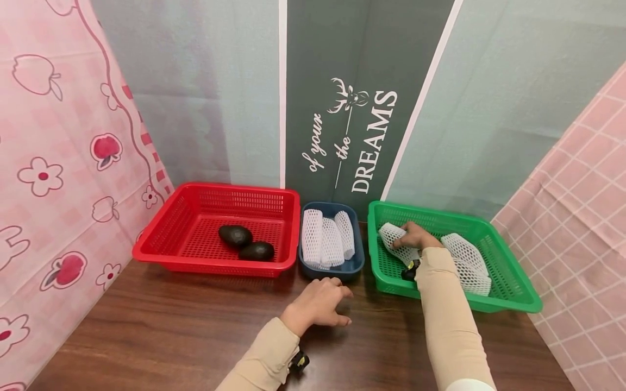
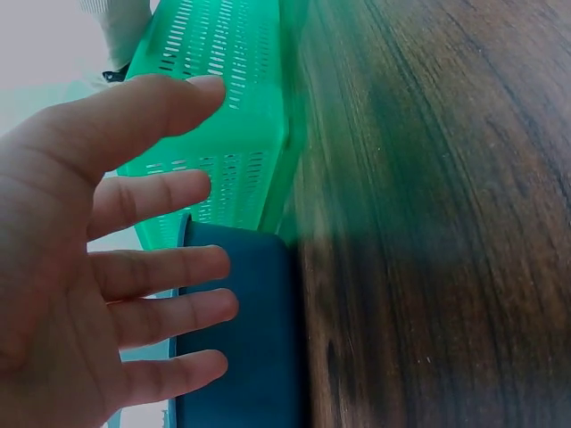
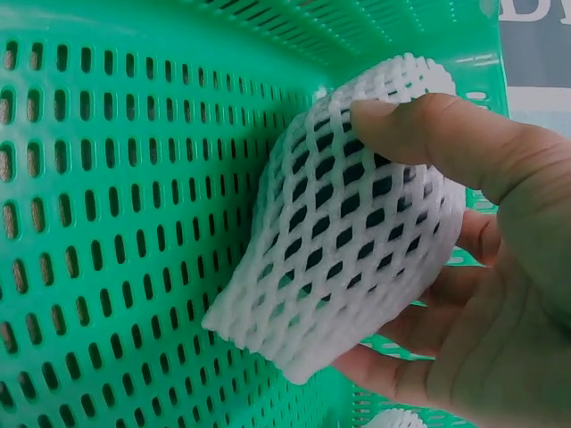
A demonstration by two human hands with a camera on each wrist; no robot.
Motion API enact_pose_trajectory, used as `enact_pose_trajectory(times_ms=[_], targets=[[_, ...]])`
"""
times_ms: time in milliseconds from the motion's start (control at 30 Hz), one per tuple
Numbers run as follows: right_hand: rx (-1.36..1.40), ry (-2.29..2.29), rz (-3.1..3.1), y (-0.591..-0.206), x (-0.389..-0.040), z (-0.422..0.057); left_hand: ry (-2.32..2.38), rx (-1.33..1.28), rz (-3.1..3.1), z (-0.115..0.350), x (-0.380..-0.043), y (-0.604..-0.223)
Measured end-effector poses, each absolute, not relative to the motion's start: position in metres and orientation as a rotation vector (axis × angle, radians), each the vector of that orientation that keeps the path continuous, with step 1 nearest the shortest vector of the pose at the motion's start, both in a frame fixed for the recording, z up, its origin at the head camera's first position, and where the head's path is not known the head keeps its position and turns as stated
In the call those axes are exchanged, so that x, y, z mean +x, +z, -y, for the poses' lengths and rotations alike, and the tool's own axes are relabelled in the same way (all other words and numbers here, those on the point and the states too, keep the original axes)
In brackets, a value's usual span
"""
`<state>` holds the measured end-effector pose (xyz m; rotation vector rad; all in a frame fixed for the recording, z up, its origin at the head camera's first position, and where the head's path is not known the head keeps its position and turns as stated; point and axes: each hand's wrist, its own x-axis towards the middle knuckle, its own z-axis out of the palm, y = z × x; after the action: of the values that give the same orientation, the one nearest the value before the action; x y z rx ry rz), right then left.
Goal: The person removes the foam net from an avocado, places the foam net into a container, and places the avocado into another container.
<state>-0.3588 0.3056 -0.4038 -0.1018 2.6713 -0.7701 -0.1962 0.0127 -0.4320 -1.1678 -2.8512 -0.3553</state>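
My right hand (image 1: 417, 237) is inside the green basket (image 1: 513, 260), holding a white foam net sleeve (image 3: 357, 232) between thumb and fingers. Something dark, apparently an avocado, shows through its mesh. More netted pieces (image 1: 471, 266) lie to the right in that basket. Over the wooden table, just in front of the blue bin (image 1: 361, 255), hovers my left hand (image 1: 320, 304) with spread fingers and nothing held. Several white foam net sleeves (image 1: 332, 241) are in the blue bin. Two dark avocados (image 1: 236, 236) sit in the red basket (image 1: 161, 252).
The red basket, blue bin and green basket stand in a row at the back of the brown wooden table (image 1: 171, 331). Behind them hangs a grey-green curtain (image 1: 235, 108) with lettering. Pink patterned cloth (image 1: 58, 163) hangs on the left, pink checked cloth (image 1: 587, 233) on the right.
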Motion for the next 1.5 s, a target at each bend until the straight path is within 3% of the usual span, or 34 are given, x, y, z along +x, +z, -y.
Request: enact_pose_trajectory(times_ms=[533,1500], targets=[[-0.178,-0.874,-2.678,-0.358,-0.346,-0.3,-0.426,-1.077,2.8,0.008,-0.201,-0.392],[-0.337,-0.737,-2.869,-0.33,-0.288,-0.267,-0.554,-1.047,2.736,0.044,-0.19,-0.389]])
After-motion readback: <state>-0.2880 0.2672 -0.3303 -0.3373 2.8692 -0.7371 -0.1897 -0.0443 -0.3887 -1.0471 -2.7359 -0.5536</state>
